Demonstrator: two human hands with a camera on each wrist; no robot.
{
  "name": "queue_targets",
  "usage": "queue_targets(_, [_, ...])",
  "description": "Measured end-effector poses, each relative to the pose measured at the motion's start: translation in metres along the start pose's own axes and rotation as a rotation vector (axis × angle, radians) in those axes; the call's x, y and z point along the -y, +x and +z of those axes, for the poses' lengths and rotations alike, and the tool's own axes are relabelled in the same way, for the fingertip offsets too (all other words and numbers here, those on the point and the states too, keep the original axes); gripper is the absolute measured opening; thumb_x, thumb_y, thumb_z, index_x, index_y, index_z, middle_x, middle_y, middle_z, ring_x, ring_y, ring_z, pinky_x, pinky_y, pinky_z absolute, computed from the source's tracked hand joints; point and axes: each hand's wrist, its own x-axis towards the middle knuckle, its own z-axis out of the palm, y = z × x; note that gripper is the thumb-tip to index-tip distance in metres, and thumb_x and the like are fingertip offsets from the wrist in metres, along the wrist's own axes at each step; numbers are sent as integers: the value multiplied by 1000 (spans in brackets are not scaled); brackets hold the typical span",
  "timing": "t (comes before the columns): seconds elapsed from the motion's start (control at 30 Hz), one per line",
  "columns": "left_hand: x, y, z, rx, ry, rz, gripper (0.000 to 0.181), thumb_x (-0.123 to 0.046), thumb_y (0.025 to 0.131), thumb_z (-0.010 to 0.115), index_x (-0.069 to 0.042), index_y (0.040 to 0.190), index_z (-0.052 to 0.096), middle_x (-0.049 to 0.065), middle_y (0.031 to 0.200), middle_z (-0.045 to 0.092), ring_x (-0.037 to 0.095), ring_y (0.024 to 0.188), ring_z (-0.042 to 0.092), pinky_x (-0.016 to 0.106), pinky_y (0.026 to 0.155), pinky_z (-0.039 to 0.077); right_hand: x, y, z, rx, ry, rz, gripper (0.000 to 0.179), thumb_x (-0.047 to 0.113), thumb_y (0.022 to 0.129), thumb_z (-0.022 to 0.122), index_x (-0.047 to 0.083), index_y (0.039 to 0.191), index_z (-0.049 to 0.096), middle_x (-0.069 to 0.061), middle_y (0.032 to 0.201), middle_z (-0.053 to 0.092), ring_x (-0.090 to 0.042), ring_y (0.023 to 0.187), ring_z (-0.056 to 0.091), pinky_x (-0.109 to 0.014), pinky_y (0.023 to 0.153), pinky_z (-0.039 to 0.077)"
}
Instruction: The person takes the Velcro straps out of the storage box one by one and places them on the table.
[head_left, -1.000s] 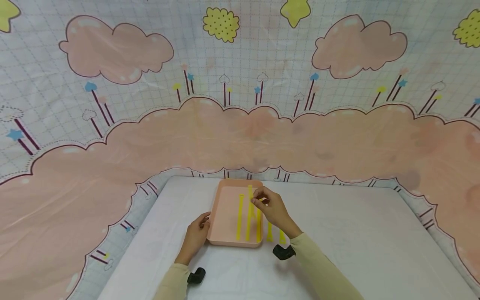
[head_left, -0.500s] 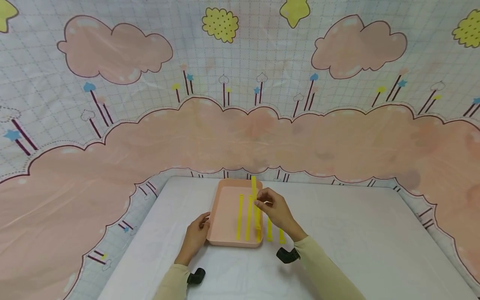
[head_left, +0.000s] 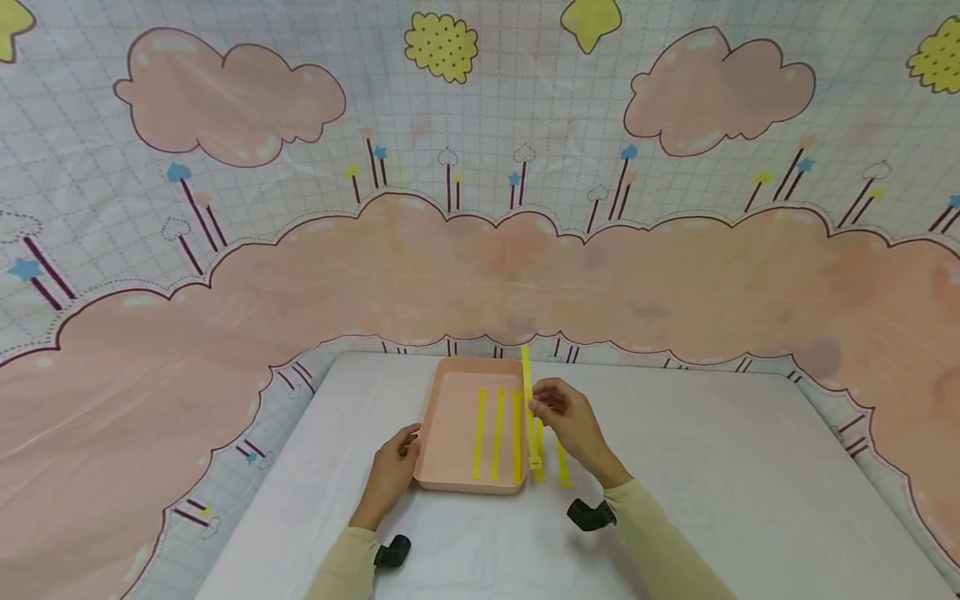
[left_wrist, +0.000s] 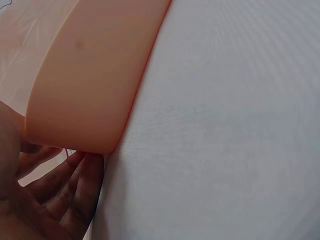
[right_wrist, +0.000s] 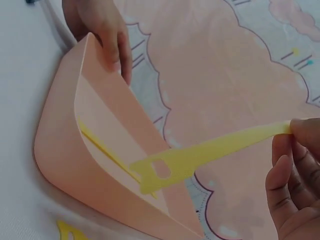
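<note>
My right hand (head_left: 576,421) pinches one end of a yellow cable strap (right_wrist: 210,151). The strap has a wide head with a slot, and in the head view it hangs over the tray's right rim. On the left side of the pink tray (head_left: 450,433), my left hand (head_left: 393,471) holds the wall, its fingertips touching the outer face in the left wrist view. Three flat yellow straps lie side by side in the tray, the left strap (head_left: 480,433) nearest its middle. More straps rest on the table right of it, among them an outer strap (head_left: 562,465), partly hidden.
A white cloth covers the table (head_left: 712,467). Behind it and along the sides hangs a patterned curtain (head_left: 525,275) with pink clouds. A black wrist device (head_left: 591,514) sits at the right cuff, another device (head_left: 393,552) at the left cuff.
My right hand has lifted a strap from over the tray and carried it right to the tray's right rim. The left hand and tray have stayed put.
</note>
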Motion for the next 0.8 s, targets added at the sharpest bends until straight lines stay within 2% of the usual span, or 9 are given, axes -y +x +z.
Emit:
queue_targets(0.07, [1,1,0,-7,1,7,36,-8,98,54,-5,133,60,21,119,68,30,104,67,43,87,55,-2,1,-3,-17,20,17,20,2,94,62,-3,114,60,-22,98,65,-20,79,60,-23,66,50])
queue_targets(0.23, [3,2,1,-1,-7,7,37,-8,98,54,-7,134,59,22,121,67,31,107,66,45,88,54,-5,1,-9,-72,64,84,24,8,95,64,-1,117,60,-15,96,65,-11,75,60,-26,67,51])
queue_targets(0.37, [2,1,1,13,-11,-1,37,-7,98,54,-6,135,58,22,122,66,32,108,66,45,89,54,-8,1,-14,-116,95,124,25,8,93,66,-1,115,61,-12,93,65,-15,75,61,-25,66,50])
queue_targets(0.47, [1,1,1,13,-10,1,37,-7,98,53,-6,135,59,22,121,67,31,107,66,45,88,54,-11,1,-18,-141,90,146,24,8,93,66,-1,114,61,-9,91,65,-17,75,61,-23,64,50])
queue_targets(0.8, [2,4,4,6,-8,-11,36,-9,99,54,-7,134,59,20,121,68,29,104,66,42,86,54,-20,2,-34,-209,54,220,22,7,93,64,0,114,61,-1,85,65,-9,72,60,-22,62,47])
